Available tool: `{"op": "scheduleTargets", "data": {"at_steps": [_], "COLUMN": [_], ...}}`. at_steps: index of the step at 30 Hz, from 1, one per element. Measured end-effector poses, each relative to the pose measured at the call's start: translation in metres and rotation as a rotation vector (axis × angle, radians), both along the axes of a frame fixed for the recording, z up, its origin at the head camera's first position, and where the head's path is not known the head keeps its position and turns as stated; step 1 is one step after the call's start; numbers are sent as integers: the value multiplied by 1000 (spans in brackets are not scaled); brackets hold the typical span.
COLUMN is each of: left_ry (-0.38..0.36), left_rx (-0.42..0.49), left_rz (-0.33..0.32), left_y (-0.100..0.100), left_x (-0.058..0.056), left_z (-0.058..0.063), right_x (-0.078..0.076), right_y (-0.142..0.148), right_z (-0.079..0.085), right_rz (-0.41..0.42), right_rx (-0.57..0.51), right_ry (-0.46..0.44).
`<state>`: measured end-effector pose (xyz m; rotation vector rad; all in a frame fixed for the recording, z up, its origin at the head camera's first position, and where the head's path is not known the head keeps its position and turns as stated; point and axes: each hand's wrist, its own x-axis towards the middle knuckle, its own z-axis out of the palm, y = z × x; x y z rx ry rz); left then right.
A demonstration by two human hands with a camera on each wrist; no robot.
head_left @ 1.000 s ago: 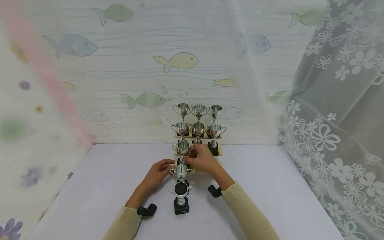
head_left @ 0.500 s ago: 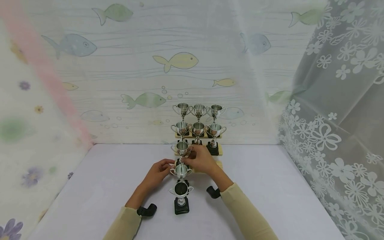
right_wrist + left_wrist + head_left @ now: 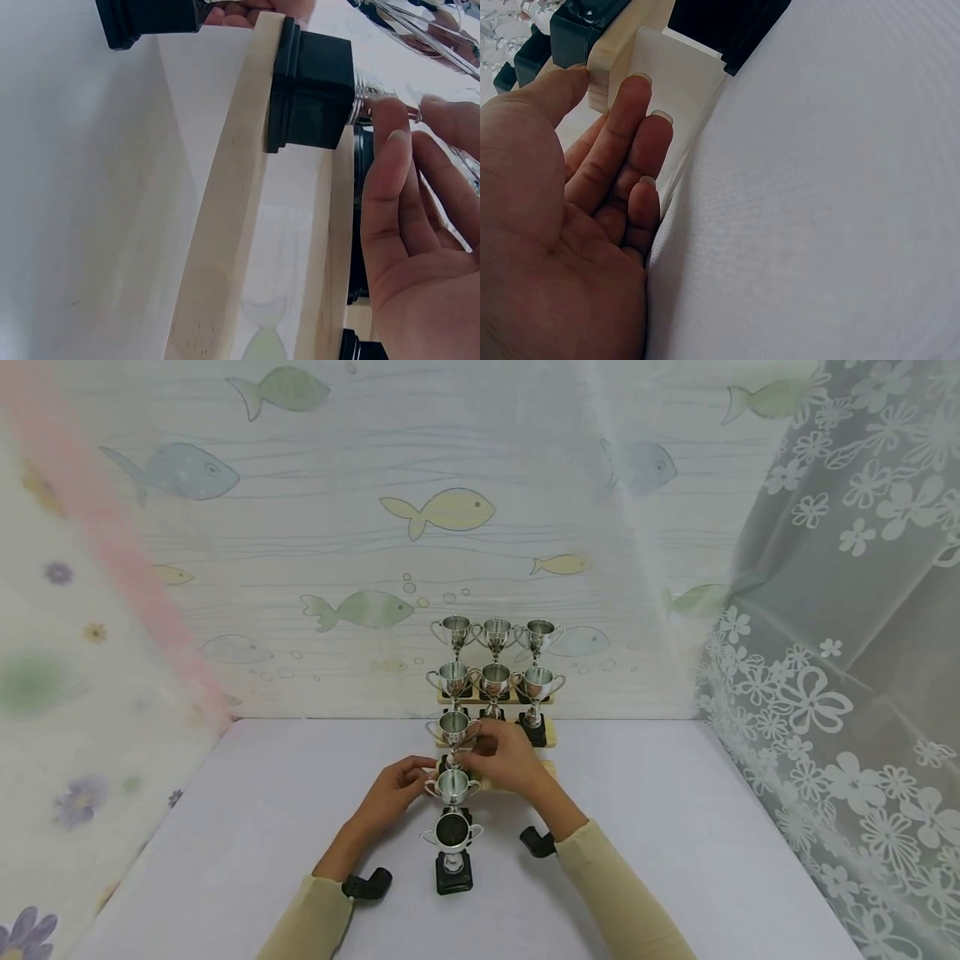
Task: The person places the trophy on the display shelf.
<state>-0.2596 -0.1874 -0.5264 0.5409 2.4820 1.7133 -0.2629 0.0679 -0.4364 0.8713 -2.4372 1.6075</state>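
A silver two-handled trophy cup [image 3: 453,727] stands upright, its black base [image 3: 315,90] on the front board of a tiered wooden stand [image 3: 217,255]. My right hand [image 3: 510,757] pinches this trophy's thin stem between thumb and fingers. At the left end of the same board is my left hand [image 3: 395,787]. Its thumb tip touches the wood [image 3: 598,79] on one side and the fingers lie bent on the other, holding the end loosely. More trophies stand three across on the two higher tiers, such as a back right cup [image 3: 540,635].
Two trophies stand on the white table [image 3: 630,860] in front of the stand: one cup [image 3: 453,786] close to the front board, another cup [image 3: 452,832] nearer me. Behind the stand hangs a fish-patterned curtain [image 3: 450,560]. A sheer flowered curtain [image 3: 810,710] borders the right side.
The right hand has shifted the trophy slightly to the left along the front board. My left hand has stayed at the board's end.
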Motion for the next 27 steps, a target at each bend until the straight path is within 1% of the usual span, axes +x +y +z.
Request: {"op": "scheduleTargets", "data": {"at_steps": [8, 11, 17, 22, 27], "left_ry": [-15, -20, -9, -13, -8], "left_rx": [2, 6, 5, 15, 12], "left_rz": [2, 6, 4, -2, -5], "left_y": [0, 0, 0, 0, 0], "left_x": [0, 0, 1, 1, 0], "left_z": [-1, -2, -3, -2, -1], "right_x": [8, 13, 21, 27, 27], "right_y": [11, 16, 23, 26, 27], "right_z": [1, -1, -6, -10, -20], "right_rz": [17, 17, 29, 61, 125], "right_rx": [-8, -4, 11, 45, 96], "right_ry": [-32, -42, -58, -73, -44]}}
